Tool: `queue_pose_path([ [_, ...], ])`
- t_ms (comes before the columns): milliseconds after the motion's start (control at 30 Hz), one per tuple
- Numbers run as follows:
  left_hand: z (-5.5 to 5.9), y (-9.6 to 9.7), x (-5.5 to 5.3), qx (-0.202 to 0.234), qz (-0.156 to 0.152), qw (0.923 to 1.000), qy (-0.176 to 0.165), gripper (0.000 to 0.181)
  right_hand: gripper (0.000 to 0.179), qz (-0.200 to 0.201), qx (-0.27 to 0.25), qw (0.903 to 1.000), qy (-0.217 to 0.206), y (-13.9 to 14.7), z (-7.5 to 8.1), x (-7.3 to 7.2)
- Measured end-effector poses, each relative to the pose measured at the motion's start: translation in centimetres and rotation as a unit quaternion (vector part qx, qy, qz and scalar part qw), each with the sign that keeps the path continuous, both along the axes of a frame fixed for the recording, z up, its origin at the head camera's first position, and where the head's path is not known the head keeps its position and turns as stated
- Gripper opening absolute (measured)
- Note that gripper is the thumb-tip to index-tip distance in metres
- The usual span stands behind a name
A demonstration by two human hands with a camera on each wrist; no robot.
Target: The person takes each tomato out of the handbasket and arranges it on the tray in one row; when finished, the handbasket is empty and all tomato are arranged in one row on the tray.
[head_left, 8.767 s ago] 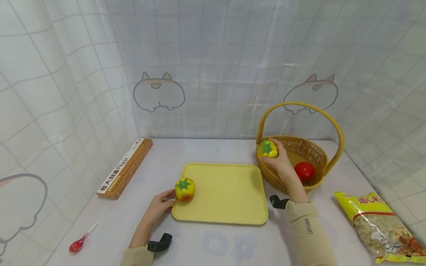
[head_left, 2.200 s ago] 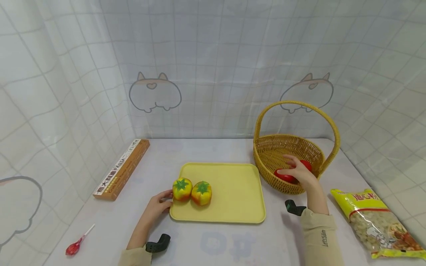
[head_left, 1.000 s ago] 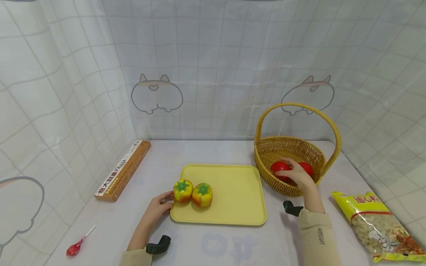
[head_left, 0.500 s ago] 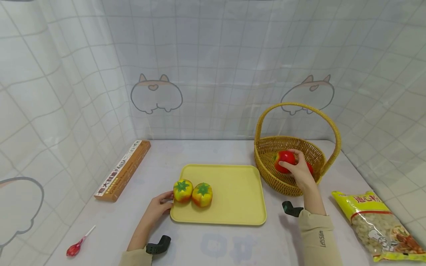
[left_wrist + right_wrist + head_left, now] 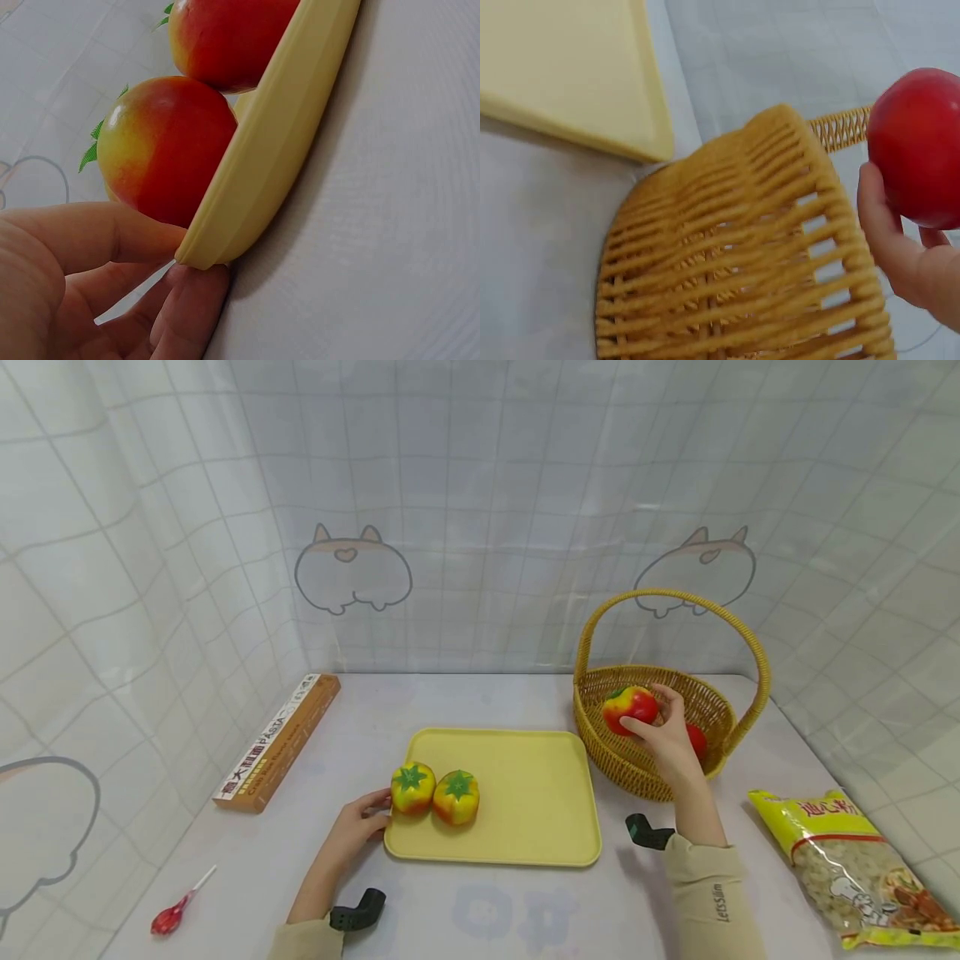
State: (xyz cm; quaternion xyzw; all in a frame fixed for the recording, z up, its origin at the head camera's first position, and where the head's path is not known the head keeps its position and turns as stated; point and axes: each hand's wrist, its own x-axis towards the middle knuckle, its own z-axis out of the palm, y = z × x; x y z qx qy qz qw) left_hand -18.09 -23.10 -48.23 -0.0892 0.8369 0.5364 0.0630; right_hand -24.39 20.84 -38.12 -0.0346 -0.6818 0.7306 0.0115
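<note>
My right hand (image 5: 669, 739) grips a red-and-yellow tomato (image 5: 628, 710) with a green leafy top, above the wicker basket (image 5: 603, 766). In the right wrist view the tomato (image 5: 919, 150) shows its red underside, against my fingers (image 5: 877, 206). Another red tomato (image 5: 696, 741), partly hidden by the hand, lies in the basket. At the left edge of the yellow tray (image 5: 525, 802), my left hand (image 5: 356, 827) pinches the rim, as the left wrist view shows of the tray (image 5: 281, 142). Two tomatoes, a left one (image 5: 412, 789) and a right one (image 5: 456, 798), sit side by side on the tray.
A pasta box (image 5: 277, 743) lies at the left back, with a red lollipop (image 5: 171, 917) nearer the front. At the right is a yellow-topped food bag (image 5: 855, 868). The basket's tall handle (image 5: 675, 593) arches over it. A curtain stands behind.
Earlier, my right hand added a second tomato to the tray, then reached back into the basket. It has now lifted another tomato up and leftward. My left hand stays at the tray.
</note>
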Motion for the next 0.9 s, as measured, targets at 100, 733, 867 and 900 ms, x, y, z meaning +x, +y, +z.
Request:
queue_pose_path([
  [100,0.0,0.0,0.0,0.000,-0.002,1.0000,0.001,0.052,0.076,0.009,0.037,0.9993,-0.005,-0.5,0.2,0.3],
  [733,0.0,0.0,-0.1,0.005,0.004,1.0000,-0.001,0.051,0.065,0.085,0.060,0.9935,0.046,-5.3,-0.2,0.7],
  [867,0.0,-0.1,0.0,0.008,0.004,1.0000,0.001,0.051,0.067,0.093,0.062,0.9929,0.040,-6.0,-0.6,0.6],
  [900,0.0,-0.1,0.0,0.009,0.004,1.0000,0.001,0.051,0.067,0.097,0.059,0.9928,0.038,-6.2,-0.8,0.5],
])
